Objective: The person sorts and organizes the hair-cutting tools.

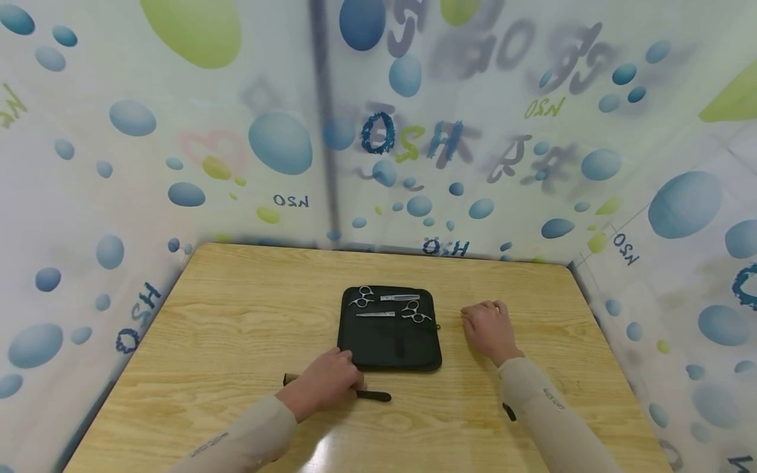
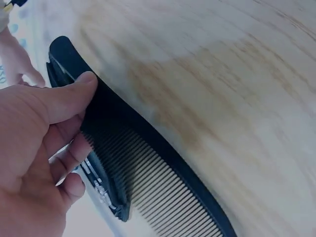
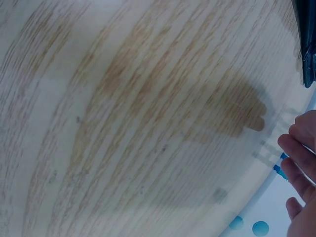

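Observation:
My left hand [image 1: 331,378] pinches a black comb [image 2: 155,143] near its handle end, thumb on top, just in front of the case's near left corner. In the head view the comb's handle [image 1: 375,396] sticks out to the right of the hand. A flat black case [image 1: 378,345] lies on the table, with two pairs of silver scissors in its far half: upper scissors [image 1: 402,297] and lower scissors [image 1: 376,314]. To the right of the case, my right hand [image 1: 489,328] hovers over or rests on the table, fingers loosely bent, holding nothing.
The wooden table [image 1: 248,309] runs back to a patterned wall covering [image 1: 378,197], with more of it at left and right. A small tab [image 1: 438,326] sits at the case's right edge. In the right wrist view the dark case edge [image 3: 308,44] shows at upper right.

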The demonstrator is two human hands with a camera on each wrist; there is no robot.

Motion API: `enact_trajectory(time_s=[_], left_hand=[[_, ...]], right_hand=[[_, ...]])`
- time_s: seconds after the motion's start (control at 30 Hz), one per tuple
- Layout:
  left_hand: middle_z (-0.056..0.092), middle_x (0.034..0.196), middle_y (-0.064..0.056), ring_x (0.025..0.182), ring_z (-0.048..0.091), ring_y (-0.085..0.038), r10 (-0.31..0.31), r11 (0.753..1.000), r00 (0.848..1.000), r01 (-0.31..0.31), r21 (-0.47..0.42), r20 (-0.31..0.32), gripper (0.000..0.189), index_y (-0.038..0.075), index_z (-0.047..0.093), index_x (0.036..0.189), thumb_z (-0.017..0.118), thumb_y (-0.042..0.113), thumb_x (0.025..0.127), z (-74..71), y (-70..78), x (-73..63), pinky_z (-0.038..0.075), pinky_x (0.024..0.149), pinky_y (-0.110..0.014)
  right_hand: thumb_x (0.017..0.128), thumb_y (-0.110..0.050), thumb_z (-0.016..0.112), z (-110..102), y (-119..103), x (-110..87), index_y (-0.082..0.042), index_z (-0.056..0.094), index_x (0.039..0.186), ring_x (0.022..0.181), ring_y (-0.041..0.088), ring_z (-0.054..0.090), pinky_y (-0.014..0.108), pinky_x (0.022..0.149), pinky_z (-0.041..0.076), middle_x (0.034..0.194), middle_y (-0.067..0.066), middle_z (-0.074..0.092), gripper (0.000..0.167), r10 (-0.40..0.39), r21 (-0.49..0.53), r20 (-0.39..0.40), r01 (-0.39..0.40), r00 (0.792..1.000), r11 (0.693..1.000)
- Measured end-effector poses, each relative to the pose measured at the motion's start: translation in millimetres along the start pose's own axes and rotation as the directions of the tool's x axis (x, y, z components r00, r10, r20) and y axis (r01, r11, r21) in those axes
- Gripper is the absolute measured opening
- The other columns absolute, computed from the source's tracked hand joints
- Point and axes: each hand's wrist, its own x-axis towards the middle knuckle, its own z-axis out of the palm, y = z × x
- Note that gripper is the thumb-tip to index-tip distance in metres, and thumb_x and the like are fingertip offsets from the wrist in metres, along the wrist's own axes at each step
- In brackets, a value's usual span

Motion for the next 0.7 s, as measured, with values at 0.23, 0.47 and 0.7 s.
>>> enact_trajectory(time_s=[0.23,0.47,0.7], left_hand=[[0.072,0.080,0.014,0.069,0.048,-0.008,0.001,0.999,0.991,-0.005,-0.035,-0.131,0.003,0.027,0.076,0.084,0.077,0.029,0.082,-17.4,-9.1,0.3,0.037,0.061,-0.022],[0.073,0.085,0.011,0.073,0.050,-0.011,-0.087,0.995,0.981,0.077,-0.063,-0.171,0.005,0.025,0.077,0.089,0.075,0.024,0.084,-28.7,-26.9,10.0,0.039,0.065,-0.025],[0.074,0.085,0.010,0.074,0.053,-0.013,-0.153,0.987,0.976,0.143,-0.072,-0.153,0.005,0.024,0.077,0.089,0.075,0.021,0.085,-30.3,-34.0,23.1,0.041,0.068,-0.029]], right_hand=[[0.093,-0.019,0.063,-0.8,-1.8,0.6,-0.010,0.073,0.109,0.109,0.030,0.062,0.055,0.104,0.036,0.111,0.007,0.074,0.021,-0.009,0.010,-0.005,0.009,1.000,1.000],[0.091,-0.020,0.067,-6.2,-10.2,1.4,-0.011,0.073,0.110,0.107,0.030,0.063,0.053,0.102,0.038,0.110,0.006,0.074,0.022,-0.049,0.013,-0.034,0.049,0.998,0.999],[0.088,-0.029,0.073,-9.3,-19.2,4.3,-0.014,0.070,0.116,0.112,0.028,0.060,0.053,0.104,0.037,0.115,0.005,0.072,0.033,-0.117,0.023,0.012,0.117,0.993,0.993]])
